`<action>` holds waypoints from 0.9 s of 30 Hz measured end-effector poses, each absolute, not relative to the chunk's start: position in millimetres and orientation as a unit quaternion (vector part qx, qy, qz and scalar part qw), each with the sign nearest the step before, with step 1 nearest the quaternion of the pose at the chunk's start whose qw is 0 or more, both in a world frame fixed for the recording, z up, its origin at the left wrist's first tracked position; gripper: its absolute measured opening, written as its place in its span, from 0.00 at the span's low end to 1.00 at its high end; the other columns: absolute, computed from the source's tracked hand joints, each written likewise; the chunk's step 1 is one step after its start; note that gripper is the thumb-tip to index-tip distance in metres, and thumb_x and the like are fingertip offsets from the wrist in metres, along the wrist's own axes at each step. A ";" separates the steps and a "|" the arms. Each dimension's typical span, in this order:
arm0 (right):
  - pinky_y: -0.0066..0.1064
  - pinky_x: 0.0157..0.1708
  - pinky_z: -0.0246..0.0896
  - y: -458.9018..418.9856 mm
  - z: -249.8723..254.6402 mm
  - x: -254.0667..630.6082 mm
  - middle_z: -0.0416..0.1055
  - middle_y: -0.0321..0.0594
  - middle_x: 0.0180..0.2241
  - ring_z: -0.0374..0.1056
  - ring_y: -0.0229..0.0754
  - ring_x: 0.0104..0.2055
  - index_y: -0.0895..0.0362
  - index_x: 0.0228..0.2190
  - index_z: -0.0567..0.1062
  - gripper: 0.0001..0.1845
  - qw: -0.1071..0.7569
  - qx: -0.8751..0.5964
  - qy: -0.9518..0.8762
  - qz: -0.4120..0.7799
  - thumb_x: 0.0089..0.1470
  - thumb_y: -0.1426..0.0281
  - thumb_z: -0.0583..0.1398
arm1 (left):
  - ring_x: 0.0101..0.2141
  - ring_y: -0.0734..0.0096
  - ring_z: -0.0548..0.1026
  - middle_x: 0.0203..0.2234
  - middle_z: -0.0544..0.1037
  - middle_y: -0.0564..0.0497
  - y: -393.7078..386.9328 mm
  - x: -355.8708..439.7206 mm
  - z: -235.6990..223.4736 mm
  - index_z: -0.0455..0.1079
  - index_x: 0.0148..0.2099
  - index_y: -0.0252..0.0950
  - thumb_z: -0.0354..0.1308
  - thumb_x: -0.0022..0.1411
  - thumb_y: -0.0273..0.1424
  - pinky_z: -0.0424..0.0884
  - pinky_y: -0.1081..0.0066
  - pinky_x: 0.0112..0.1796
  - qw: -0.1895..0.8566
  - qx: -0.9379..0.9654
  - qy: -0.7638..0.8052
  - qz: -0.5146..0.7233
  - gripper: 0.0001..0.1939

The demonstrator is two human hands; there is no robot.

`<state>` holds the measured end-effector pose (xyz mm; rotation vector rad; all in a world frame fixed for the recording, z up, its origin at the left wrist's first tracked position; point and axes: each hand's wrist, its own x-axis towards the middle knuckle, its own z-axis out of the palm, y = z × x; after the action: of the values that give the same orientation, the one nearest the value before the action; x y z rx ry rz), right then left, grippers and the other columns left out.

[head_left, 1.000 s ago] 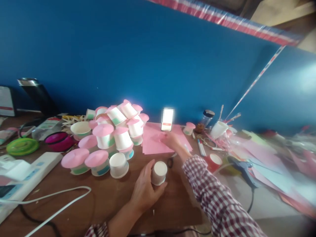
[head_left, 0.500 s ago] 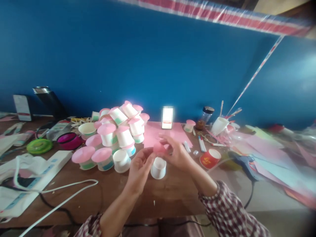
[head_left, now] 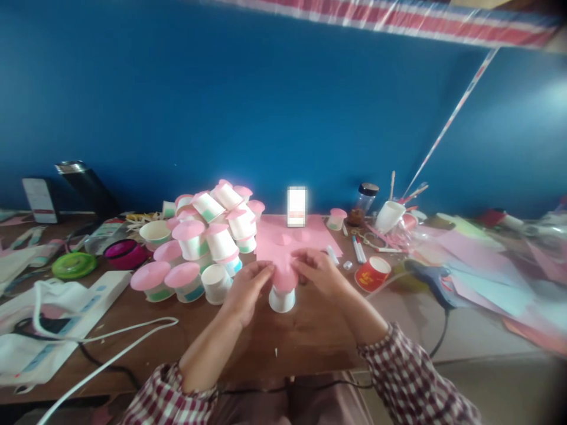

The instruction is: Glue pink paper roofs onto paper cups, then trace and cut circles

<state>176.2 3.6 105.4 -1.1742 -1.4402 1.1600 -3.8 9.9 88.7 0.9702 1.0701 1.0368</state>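
Observation:
A pink paper piece (head_left: 284, 276) is pinched at its left edge by my left hand (head_left: 248, 287) and at its right edge by my right hand (head_left: 319, 271). It covers the upper part of a white paper cup (head_left: 282, 302) that stands upside down on the table. Whether the paper rests on the cup or hovers just over it, I cannot tell. Left of my left hand is another upturned white cup (head_left: 216, 283). Beyond it rises a heap of paper cups with pink discs (head_left: 188, 231).
A pink sheet (head_left: 266, 233) lies behind my hands. To the right are a red paper cup (head_left: 372, 274), a glue gun (head_left: 432, 282), markers (head_left: 359, 248) and a lidded jar (head_left: 365, 203). A power strip (head_left: 100, 301) with white cables is at the left.
The pink paper, bunched between my fingers before, is now spread out over the upturned cup, hiding its top. My hands have moved slightly apart. The camera view has shifted a little.

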 end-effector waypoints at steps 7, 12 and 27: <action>0.25 0.21 0.53 -2.0 76.9 173.5 0.67 0.32 0.22 0.60 0.32 0.21 0.60 0.37 0.70 0.20 0.466 -0.500 -0.528 0.504 0.46 0.59 0.65 | 0.32 0.68 0.74 0.32 0.77 0.48 8.4 1.8 72.1 0.71 0.41 0.35 0.67 0.44 0.45 0.69 0.71 0.31 0.623 0.400 0.501 0.449 0.25; 0.27 0.23 0.56 -2.5 64.9 173.9 0.68 0.34 0.23 0.62 0.35 0.24 0.60 0.36 0.71 0.18 0.459 -0.526 -0.534 0.476 0.46 0.60 0.64 | 0.32 0.68 0.74 0.30 0.77 0.48 13.5 0.9 55.0 0.72 0.39 0.33 0.68 0.43 0.44 0.71 0.71 0.32 0.565 0.459 0.509 0.459 0.25; 0.28 0.23 0.57 -3.3 54.5 175.4 0.67 0.33 0.23 0.63 0.36 0.24 0.57 0.37 0.69 0.21 0.454 -0.544 -0.473 0.523 0.44 0.59 0.66 | 0.33 0.66 0.75 0.31 0.77 0.46 22.5 2.9 34.3 0.71 0.42 0.32 0.68 0.44 0.45 0.71 0.70 0.35 0.517 0.497 0.532 0.452 0.27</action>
<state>175.4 -3.3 54.5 -1.3433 -1.1662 1.2913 2.9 22.5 34.3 1.1922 1.2767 1.0841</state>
